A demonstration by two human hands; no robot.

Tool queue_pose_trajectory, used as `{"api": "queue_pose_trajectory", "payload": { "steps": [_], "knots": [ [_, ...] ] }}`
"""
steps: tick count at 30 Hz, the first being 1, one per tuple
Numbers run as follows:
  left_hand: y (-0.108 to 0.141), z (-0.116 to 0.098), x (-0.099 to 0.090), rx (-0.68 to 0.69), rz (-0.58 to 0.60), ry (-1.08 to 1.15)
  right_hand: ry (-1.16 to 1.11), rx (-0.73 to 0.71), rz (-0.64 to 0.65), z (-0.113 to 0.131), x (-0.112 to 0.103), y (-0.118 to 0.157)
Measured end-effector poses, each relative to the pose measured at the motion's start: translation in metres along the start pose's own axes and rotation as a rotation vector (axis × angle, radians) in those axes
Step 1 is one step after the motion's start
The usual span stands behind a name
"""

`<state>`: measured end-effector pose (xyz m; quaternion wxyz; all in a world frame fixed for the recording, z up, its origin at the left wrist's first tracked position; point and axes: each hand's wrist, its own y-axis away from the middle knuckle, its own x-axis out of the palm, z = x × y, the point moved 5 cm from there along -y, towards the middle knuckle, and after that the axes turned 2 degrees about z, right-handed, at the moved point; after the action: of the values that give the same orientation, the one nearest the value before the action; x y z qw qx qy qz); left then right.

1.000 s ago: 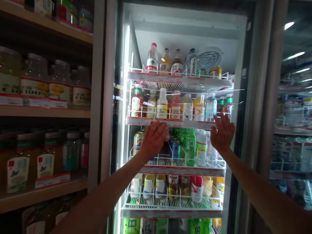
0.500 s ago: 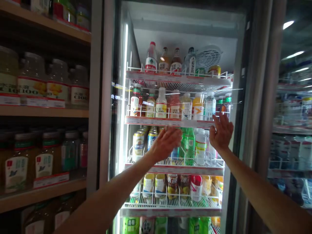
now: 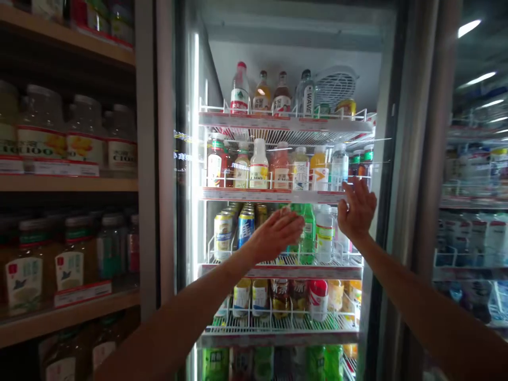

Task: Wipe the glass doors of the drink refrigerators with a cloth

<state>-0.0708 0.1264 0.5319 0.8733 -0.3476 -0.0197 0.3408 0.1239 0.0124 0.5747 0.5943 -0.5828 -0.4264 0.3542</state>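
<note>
Both my arms reach toward a lit drinks fridge with wire shelves. My left hand (image 3: 280, 233) holds nothing; its fingers stretch out to the right in front of the third shelf, nearest a green bottle (image 3: 308, 233). Left of it stand a blue can (image 3: 246, 228) and a pale yellow can (image 3: 223, 235). My right hand (image 3: 357, 209) is raised with spread fingers near the right end of the second shelf's front strip (image 3: 313, 196). It is nearest a clear bottle (image 3: 339, 165). Whether either hand touches the glass or the shelf, I cannot tell.
Wooden shelves (image 3: 71, 183) of bottles stand on the left, beside a metal frame post (image 3: 164, 159). On the right is another glass-fronted fridge (image 3: 476, 211). The top shelf holds several bottles and a white round grille (image 3: 337, 87). More drinks (image 3: 280, 299) fill the lower shelves.
My left hand has moved slightly right, toward the green bottle. The right hand has risen slightly and keeps its spread fingers. The view has shifted a little.
</note>
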Motion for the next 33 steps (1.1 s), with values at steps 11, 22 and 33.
{"api": "queue_pose_trajectory", "payload": {
  "steps": [11, 22, 33],
  "knots": [
    [-0.017, 0.06, -0.021, -0.478, -0.207, -0.038, -0.017, 0.018, 0.036, -0.001, 0.0, 0.0],
    [-0.018, 0.112, -0.031, -0.485, -0.235, -0.029, 0.014, -0.008, 0.007, -0.001, 0.0, 0.001],
    [0.02, 0.102, -0.041, -0.256, -0.156, -0.089, -0.036, 0.02, 0.039, -0.001, -0.001, 0.001]
  ]
}}
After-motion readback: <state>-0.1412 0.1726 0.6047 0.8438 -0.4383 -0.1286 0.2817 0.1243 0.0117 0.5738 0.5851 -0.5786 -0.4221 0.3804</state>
